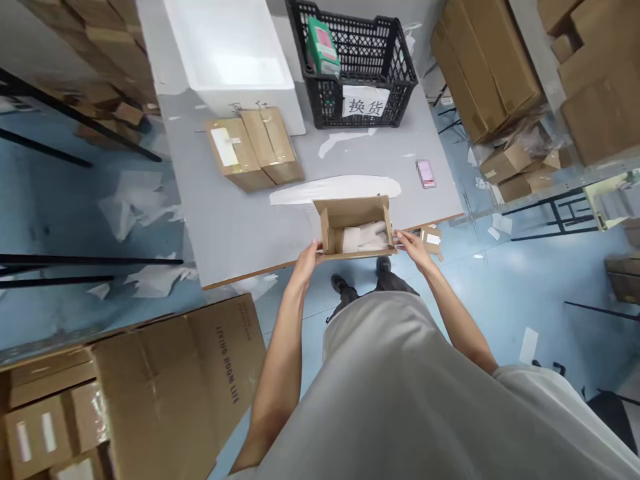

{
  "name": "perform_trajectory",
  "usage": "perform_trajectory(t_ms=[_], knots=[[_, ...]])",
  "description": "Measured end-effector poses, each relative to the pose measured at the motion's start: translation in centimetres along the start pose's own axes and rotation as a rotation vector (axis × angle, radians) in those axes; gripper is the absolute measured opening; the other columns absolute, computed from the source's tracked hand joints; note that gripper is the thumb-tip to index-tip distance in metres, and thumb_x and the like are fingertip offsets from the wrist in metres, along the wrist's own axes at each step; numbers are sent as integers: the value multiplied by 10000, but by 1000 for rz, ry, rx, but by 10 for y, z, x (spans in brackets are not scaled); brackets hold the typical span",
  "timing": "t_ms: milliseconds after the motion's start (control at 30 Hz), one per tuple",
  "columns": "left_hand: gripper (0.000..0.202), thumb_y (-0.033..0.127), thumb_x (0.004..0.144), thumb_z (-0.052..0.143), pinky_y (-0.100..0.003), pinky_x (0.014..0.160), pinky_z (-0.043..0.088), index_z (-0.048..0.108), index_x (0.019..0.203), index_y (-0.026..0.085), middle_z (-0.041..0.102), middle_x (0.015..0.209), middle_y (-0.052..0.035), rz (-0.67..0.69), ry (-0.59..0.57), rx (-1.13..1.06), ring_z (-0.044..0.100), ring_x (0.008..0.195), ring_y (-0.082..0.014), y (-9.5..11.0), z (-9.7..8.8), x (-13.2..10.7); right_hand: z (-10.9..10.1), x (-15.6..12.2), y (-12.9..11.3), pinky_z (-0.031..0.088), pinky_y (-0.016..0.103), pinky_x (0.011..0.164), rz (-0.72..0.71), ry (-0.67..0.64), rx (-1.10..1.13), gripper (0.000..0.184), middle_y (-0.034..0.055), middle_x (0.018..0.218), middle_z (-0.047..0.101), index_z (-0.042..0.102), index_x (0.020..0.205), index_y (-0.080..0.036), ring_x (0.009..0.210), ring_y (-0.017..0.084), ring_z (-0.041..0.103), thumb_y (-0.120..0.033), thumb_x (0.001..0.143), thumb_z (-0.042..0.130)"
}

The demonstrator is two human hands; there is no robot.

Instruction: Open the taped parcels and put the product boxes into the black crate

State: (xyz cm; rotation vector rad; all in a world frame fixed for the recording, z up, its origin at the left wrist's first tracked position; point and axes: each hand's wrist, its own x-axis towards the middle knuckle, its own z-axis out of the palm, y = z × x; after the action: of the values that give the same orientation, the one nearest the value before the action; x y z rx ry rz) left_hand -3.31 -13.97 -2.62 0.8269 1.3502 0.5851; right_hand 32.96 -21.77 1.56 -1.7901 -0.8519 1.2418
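Observation:
An open cardboard box (345, 212) sits at the front edge of the grey table, partly over the edge. My left hand (307, 260) grips its left end, and my right hand (411, 245) grips its right end, with the fingers of both on the cardboard. Inside the box, toward the right, lies crumpled white packing paper (364, 237); whatever may be under it is hidden. Just behind the box, a long white sheet of paper (300, 193) lies flat on the table.
Two taped cartons (260, 150) stand at the table's left, before a white bin (230, 73). A black crate (370, 77) holding a green box (323, 45) is at the back. A phone (425, 174) lies right. A large carton (190, 380) stands on the floor, lower left.

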Motion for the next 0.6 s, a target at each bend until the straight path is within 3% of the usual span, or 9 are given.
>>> perform_trajectory(t_ms=[133,233,400,600], knots=[[865,926,1071,562,-602,1297,577,854,1375,170,812,1556,-217,3,-39,146,742,1465,-420,-12,50,-13,-51,-28,24,731,593,1151,35,86,-2,792,149,1381,912,954,1220,-217,1150,352,876,-923,869,890],[789,895,1081,589,-570,1273,603,854,1292,182,802,1537,-216,8,-96,219,751,1445,-422,-17,104,-16,-100,-39,47,732,596,1147,54,172,-2,851,148,1331,922,960,1176,-212,1146,365,876,-984,830,866],[722,860,1118,599,-491,1252,629,848,1243,194,780,1540,-227,-44,-280,323,756,1470,-410,-24,229,-12,-209,-49,95,739,577,1106,112,333,31,918,189,1356,903,943,1151,-188,1137,364,878,-1024,797,813],[779,880,1136,569,-524,1251,648,851,1358,188,803,1584,-227,-160,-426,359,763,1494,-433,-40,389,8,-340,-55,154,725,575,1095,200,434,87,863,176,1288,911,927,1162,-193,1152,360,867,-977,826,797]])
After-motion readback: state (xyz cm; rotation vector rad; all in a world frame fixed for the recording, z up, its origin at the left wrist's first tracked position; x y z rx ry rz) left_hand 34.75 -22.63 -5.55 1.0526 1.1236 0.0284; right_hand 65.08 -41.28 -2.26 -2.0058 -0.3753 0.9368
